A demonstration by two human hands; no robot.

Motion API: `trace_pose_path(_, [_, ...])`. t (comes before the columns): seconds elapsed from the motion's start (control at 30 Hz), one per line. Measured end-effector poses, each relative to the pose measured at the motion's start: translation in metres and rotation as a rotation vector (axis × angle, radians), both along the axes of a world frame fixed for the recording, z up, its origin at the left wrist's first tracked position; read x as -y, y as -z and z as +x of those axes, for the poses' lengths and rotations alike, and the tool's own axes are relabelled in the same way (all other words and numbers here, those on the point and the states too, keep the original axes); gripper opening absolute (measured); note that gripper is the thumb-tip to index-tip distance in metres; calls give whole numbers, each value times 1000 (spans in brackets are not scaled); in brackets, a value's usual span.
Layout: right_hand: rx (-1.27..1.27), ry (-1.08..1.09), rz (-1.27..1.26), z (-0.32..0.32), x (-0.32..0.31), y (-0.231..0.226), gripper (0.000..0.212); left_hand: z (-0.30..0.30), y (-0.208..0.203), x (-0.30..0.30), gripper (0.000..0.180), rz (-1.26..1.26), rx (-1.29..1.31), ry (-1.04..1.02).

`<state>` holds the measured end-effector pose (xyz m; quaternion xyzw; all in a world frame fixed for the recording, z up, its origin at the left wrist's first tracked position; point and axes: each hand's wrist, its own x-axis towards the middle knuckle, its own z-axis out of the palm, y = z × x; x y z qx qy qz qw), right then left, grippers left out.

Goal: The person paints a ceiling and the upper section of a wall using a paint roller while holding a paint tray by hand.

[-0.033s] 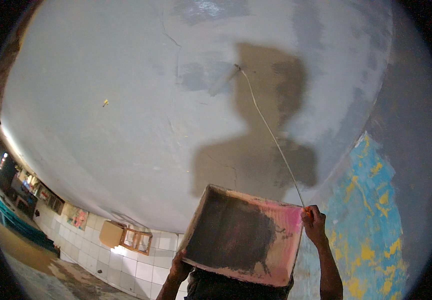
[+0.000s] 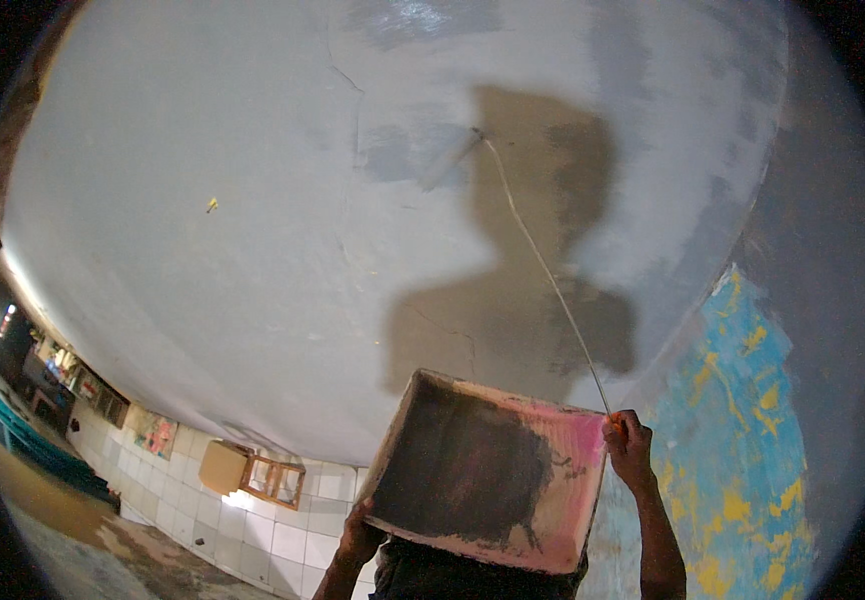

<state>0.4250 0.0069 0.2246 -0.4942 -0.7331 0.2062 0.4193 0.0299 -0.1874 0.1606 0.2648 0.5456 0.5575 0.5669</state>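
Observation:
My left hand (image 2: 360, 535) is closed on the lower left edge of a shallow rectangular paint tray (image 2: 593, 450). The tray is tilted toward me; its pink inside carries a broad dark grey patch of paint. At the tray's upper right corner, my right hand (image 2: 630, 447) is closed round the orange handle of a paint roller (image 2: 551, 270). A long thin wire frame slants up and left from the handle to a slim grey roller head, which blends with the wall. I cannot tell whether the head touches the wall, or whether my right hand also grips the tray.
Ahead rises a pale grey wall (image 2: 203, 290) with cracks, darker patches and my shadow. A blue and yellow painted section (image 2: 743, 430) lies at right. At lower left are white tiles (image 2: 273, 545), a small wooden frame (image 2: 278, 482) and stacked green things (image 2: 33, 440).

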Motion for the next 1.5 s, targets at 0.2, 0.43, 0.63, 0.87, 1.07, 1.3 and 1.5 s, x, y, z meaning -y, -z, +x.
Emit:
trace_pose_path(0.2, [-17, 30, 56, -4, -6, 0, 26, 8, -10, -4, 65, 29, 163, -40])
trace_pose_path(0.43, [-60, 53, 102, -22, -22, 5, 29, -1, 5, -4, 49, 153, 405, -28])
trace_pose_path(0.63, [-62, 97, -60, -7, -21, 7, 28, -1, 14, -1, 51, 128, 39, 21])
trace_pose_path(0.87, [-108, 45, -16, -9, -33, 20, 30, -3, 25, -6, 47, 117, 336, -98])
trace_pose_path(1.07, [-97, 52, -61, -4, -34, -5, 29, -6, 47, -1, 43, 165, -190, -31])
trace_pose_path(1.3, [-184, 84, -168, 17, -36, 15, 25, -5, 29, 0, 47, 203, -304, -79])
trace_pose_path(1.5, [-229, 2, -79, -11, -53, 8, 32, 10, -10, -8, 57, 159, 84, -68])
